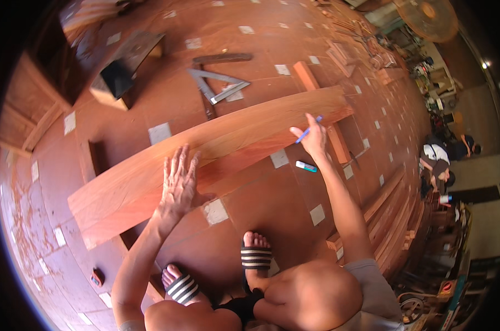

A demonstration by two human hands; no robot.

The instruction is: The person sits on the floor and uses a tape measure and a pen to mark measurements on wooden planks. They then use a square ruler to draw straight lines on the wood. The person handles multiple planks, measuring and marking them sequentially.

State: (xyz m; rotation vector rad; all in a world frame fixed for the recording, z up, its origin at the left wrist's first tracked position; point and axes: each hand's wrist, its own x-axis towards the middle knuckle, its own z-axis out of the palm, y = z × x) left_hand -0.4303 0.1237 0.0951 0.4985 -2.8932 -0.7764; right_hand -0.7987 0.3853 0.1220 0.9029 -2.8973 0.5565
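Note:
A long reddish wooden plank [233,138] lies across the tiled floor, resting on a wooden block [319,105] near its right end. My left hand [178,179] presses flat on the plank's near edge, fingers spread. My right hand [314,138] holds a blue pen [308,129] with its tip over the plank's right part. My two feet in striped sandals [255,256] stand just below the plank.
A metal framing square [217,88] and a dark stick [222,57] lie beyond the plank. A small blue and white object [306,166] lies by my right hand. A wooden stool [120,74] stands at upper left. Stacked boards [393,215] lie right. Other people [443,160] crouch far right.

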